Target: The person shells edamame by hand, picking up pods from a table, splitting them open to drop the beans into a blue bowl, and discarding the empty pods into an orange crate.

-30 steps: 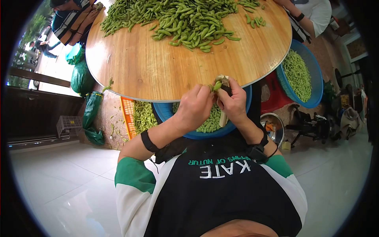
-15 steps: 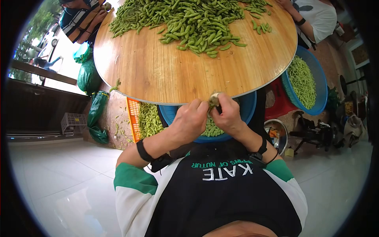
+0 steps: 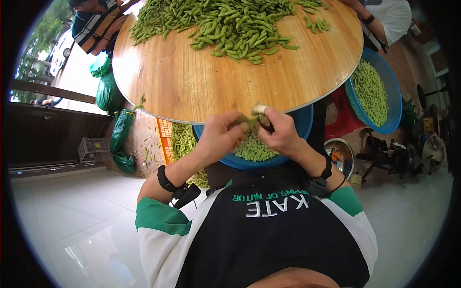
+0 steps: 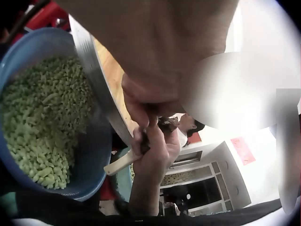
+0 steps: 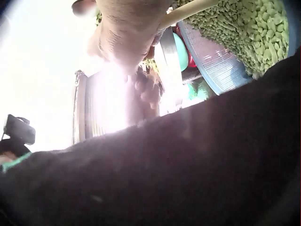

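My left hand [image 3: 218, 134] pinches a green soybean pod [image 3: 248, 119] between thumb and fingers, at the near edge of the round wooden table [image 3: 192, 86]. Facing it, fingertips close to the pod, my right hand [image 3: 282, 130] grips a tool with a pale straight handle [image 4: 120, 165]; the hands hide its working end, and I cannot tell its kind. Something pale and brownish [image 3: 260, 109] sits at the right thumb tip. Below both hands, a blue basket [image 3: 303, 126] holds shelled green beans [image 3: 257, 149].
Across the table's far side spreads a heap of pods [image 3: 230, 29]. An orange crate [image 3: 164, 139] of pods stands lower left, a second blue basket [image 3: 396, 103] of beans at right. Two people sit across; a metal bowl [image 3: 348, 165] is by my right forearm.
The hands were close together half a second ago; the left has since drawn a little left, with a pod now showing between them. My right hand keeps its grip throughout.
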Tool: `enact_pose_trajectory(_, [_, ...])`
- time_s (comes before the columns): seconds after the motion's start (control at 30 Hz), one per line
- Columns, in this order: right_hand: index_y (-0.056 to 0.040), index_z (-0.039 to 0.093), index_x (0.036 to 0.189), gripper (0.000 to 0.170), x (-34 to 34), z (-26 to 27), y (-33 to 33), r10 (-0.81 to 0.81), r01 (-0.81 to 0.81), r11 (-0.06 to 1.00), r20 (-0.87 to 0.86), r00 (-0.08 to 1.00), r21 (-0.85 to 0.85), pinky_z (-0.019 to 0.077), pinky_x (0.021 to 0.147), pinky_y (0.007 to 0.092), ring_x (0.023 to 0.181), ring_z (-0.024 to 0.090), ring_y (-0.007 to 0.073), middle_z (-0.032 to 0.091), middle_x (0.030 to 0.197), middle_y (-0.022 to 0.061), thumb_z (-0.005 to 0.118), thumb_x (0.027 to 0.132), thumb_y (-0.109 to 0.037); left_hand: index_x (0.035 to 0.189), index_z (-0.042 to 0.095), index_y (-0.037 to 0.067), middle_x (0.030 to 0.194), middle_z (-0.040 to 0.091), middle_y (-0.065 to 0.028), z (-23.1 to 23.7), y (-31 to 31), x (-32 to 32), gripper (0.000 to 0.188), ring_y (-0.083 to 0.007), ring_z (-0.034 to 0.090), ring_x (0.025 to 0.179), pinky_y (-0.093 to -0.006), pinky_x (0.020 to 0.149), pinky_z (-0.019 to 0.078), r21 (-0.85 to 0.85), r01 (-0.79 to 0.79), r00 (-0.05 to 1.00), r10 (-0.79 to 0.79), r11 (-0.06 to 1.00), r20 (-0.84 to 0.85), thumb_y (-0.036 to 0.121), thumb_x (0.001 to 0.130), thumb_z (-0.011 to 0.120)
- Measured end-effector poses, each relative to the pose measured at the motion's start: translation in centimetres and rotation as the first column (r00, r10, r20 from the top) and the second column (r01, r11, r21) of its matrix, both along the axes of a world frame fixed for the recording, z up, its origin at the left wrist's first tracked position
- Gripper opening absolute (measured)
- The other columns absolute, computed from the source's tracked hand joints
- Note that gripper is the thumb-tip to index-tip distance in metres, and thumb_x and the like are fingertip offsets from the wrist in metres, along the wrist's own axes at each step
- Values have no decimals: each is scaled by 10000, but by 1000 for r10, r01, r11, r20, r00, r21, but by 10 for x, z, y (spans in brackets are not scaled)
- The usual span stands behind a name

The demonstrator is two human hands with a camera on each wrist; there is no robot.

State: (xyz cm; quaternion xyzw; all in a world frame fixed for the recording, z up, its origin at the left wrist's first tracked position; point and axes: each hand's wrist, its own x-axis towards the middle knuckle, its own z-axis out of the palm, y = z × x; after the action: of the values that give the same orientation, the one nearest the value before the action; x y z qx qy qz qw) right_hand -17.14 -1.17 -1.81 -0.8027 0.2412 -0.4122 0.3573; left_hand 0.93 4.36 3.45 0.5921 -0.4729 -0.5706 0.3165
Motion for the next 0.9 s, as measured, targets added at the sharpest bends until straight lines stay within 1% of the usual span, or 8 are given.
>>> enact_pose_trajectory(0.07, [33,522,1047,358,1,-3,-2,-110,115,991,79,991,-71,473,583,372,665,584,328,546,782,159,650,713,20,918,610,-15,648,598,-33,-4,-5,2,94,-85,563,527,-221,428,444,53,-56,996,60,997,-73,64,877,580])
enact_pose_trajectory(0.13, [37,514,1045,343,-1,-6,-1,-113,115,993,65,992,-25,480,594,373,680,587,340,551,800,170,656,734,13,934,603,-20,650,603,-44,-5,-8,-2,104,-90,569,522,-219,417,448,54,-69,991,75,996,-114,57,874,567])
enact_pose_trajectory(0.23, [51,507,1039,361,-3,-12,-1,-82,84,987,22,996,-139,490,596,370,683,587,354,549,841,193,663,714,21,956,590,-32,651,611,-61,-10,-11,-6,126,-103,582,514,-220,401,455,74,-86,978,99,994,-182,44,868,541])
enact_pose_trajectory(0.3, [60,503,1017,356,-5,-10,1,-132,125,971,-20,991,-205,494,594,381,683,580,365,538,866,208,657,696,33,961,584,-39,650,613,-68,-10,-13,-8,136,-112,590,511,-224,396,459,94,-87,973,105,992,-204,39,865,528])
enact_pose_trajectory(0.4, [63,504,996,346,-1,-11,0,-179,184,936,43,983,-301,494,588,395,680,572,363,523,874,214,651,683,41,941,580,-56,641,613,-82,-8,-14,-11,138,-124,598,501,-224,386,461,90,-98,968,116,991,-221,39,864,517])
enact_pose_trajectory(0.47, [60,507,986,333,-2,-14,-1,-145,150,947,37,989,-284,490,585,392,682,570,361,525,862,209,650,685,41,909,580,-59,634,611,-82,-9,-15,-11,129,-129,595,482,-224,375,455,179,-106,958,148,978,-244,41,866,511])
enact_pose_trajectory(0.6, [50,516,953,300,-6,-16,-4,-56,65,983,56,997,-173,474,573,380,679,567,356,531,832,196,656,688,45,891,582,-49,634,612,-81,-7,-13,-14,123,-129,588,467,-222,381,457,169,-131,940,177,977,-293,43,868,504])
enact_pose_trajectory(0.9, [19,547,944,260,-9,-5,-7,21,-13,995,79,997,-99,443,543,362,629,557,323,528,752,149,686,724,25,880,573,-20,623,578,-25,-5,-4,-17,112,-66,577,536,-203,418,449,43,-66,985,72,997,-155,69,889,507])
